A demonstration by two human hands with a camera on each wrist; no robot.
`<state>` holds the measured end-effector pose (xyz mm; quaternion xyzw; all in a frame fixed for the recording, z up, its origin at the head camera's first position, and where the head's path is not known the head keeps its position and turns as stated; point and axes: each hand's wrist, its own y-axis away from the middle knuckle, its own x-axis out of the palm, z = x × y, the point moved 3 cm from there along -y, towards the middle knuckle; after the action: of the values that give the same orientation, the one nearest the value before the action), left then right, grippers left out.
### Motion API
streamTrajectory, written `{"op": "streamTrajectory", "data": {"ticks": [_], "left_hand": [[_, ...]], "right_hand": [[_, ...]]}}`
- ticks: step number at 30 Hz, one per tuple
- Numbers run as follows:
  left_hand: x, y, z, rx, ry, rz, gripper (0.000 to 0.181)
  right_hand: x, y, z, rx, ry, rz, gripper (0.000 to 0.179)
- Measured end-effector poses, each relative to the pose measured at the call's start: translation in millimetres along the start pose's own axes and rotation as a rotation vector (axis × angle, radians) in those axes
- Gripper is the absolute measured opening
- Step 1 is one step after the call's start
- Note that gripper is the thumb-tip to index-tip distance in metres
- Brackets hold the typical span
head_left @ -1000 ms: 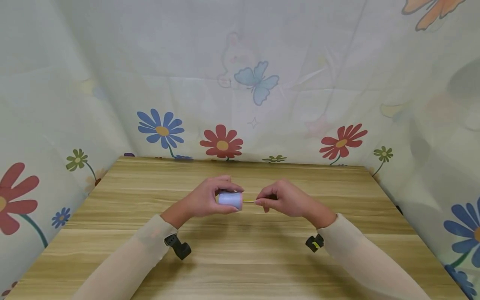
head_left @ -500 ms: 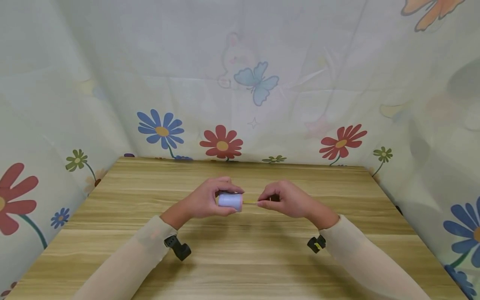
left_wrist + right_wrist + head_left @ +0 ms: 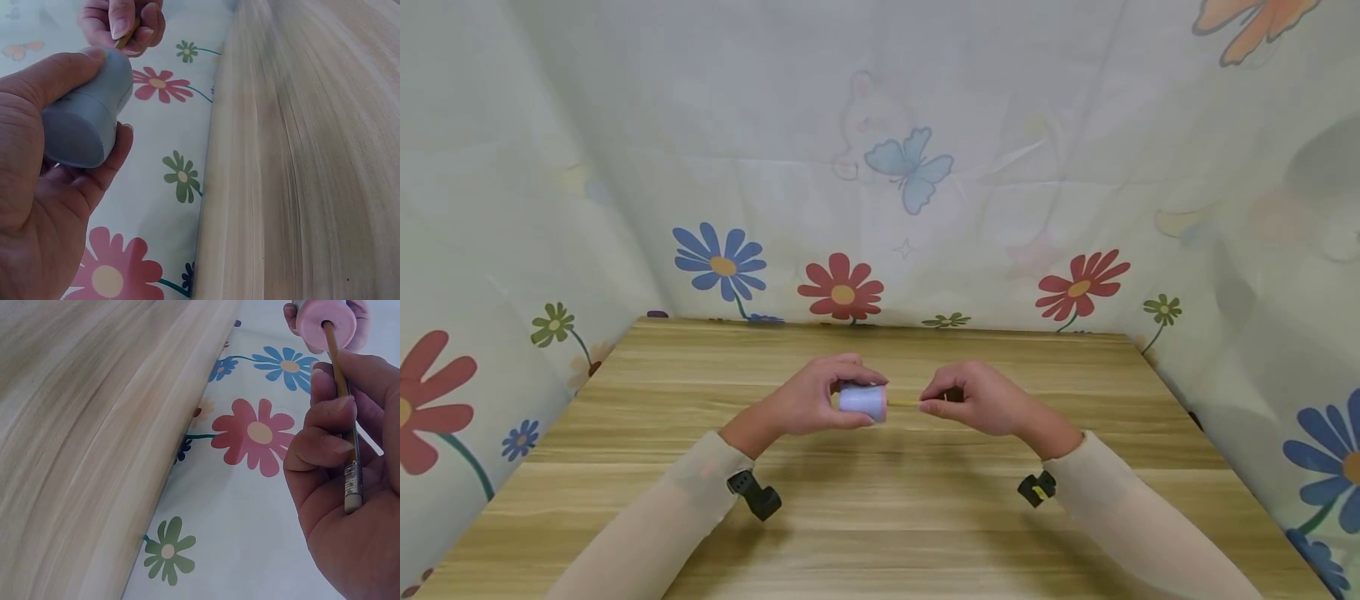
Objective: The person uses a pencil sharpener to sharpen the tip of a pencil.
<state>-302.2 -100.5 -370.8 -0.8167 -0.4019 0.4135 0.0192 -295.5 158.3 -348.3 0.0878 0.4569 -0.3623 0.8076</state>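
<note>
My left hand (image 3: 811, 398) grips a light blue, barrel-shaped pencil sharpener (image 3: 862, 402), lying sideways above the table, thumb on one side and fingers on the other. Its pink end (image 3: 326, 324) has a round hole and faces my right hand (image 3: 977, 400). Between thumb and fingertips that hand pinches a yellow pencil (image 3: 341, 378), whose far end sits in the hole, the point hidden inside. The metal ferrule and the worn eraser (image 3: 353, 502) lie toward my right palm. In the left wrist view the sharpener's grey-blue base (image 3: 72, 137) faces the camera.
Both hands are over a wood-grain table (image 3: 880, 517). A pale cloth (image 3: 775, 125) printed with flowers and butterflies hangs behind it and on both sides. Each wrist wears a small black camera, such as the left one (image 3: 756, 495).
My right hand has shifted slightly to the right, away from the sharpener, and a little more of the pencil shows between the hands. The left hand has stayed nearly still.
</note>
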Motion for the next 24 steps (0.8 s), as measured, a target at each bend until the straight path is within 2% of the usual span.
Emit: {"op": "streamTrajectory", "data": {"ticks": [7, 13, 17, 24], "left_hand": [[-2.1, -1.5, -4.3, -0.043, -0.051, 0.041, 0.05], [-0.8, -3.8, -8.9, -0.043, -0.122, 0.062, 0.05], [-0.1, -2.5, -9.1, -0.066, -0.137, 0.05, 0.049], [0.8, 1.7, -1.2, -0.114, -0.133, 0.002, 0.049]], "right_hand": [[-2.7, 0.4, 3.3, -0.012, 0.022, -0.008, 0.008], [-3.7, 0.8, 5.4, -0.019, 0.051, -0.005, 0.008], [-5.7, 3.1, 6.5, 0.003, 0.058, -0.006, 0.008], [-10.9, 11.1, 0.5, 0.052, 0.044, -0.036, 0.007]]}}
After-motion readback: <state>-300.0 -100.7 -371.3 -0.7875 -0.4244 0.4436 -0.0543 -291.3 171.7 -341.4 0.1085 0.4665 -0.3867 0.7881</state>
